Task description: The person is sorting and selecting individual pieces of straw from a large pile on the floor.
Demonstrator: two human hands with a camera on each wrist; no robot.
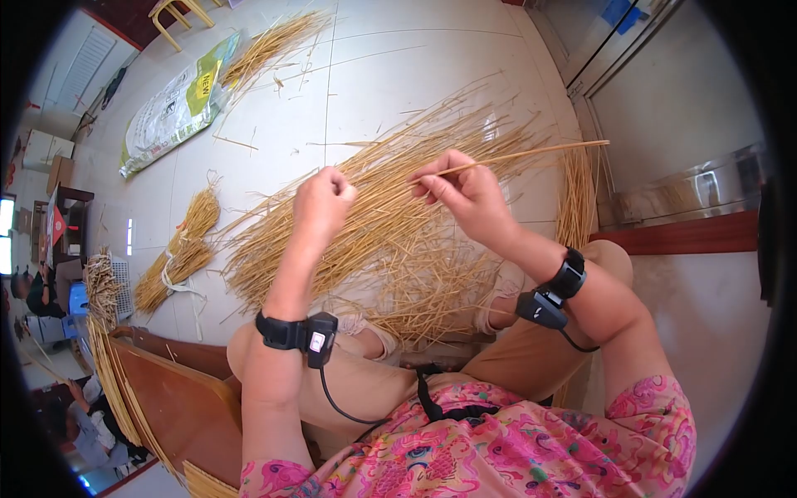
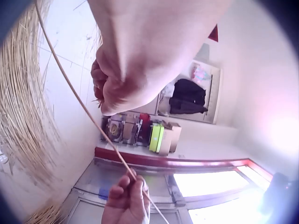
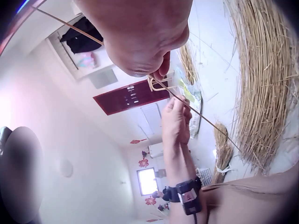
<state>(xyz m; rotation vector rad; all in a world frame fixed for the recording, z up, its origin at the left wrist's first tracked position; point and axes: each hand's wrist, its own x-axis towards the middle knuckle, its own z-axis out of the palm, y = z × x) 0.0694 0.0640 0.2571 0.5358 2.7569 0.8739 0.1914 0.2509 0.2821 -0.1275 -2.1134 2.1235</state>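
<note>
The right hand (image 1: 471,199) pinches a long thin straw stalk (image 1: 548,151) between thumb and fingers; its far end points right in the head view. In the left wrist view the stalk (image 2: 79,100) runs slantwise through the fingers of the right hand (image 2: 126,200). The left hand (image 1: 322,203) is held up to the left, apart from the right hand, with curled fingers; a tiny scrap of straw (image 2: 98,101) sticks out at its fingertips. Below both hands, a wide loose heap of straw (image 1: 332,241) lies on the floor.
A tied straw bundle (image 1: 178,249) and a green and white sack (image 1: 178,108) lie to the left on the tiled floor (image 1: 282,124). More straw stands along the right side by a metal door (image 1: 681,108). A wooden board (image 1: 178,398) is at lower left. People are in the left background.
</note>
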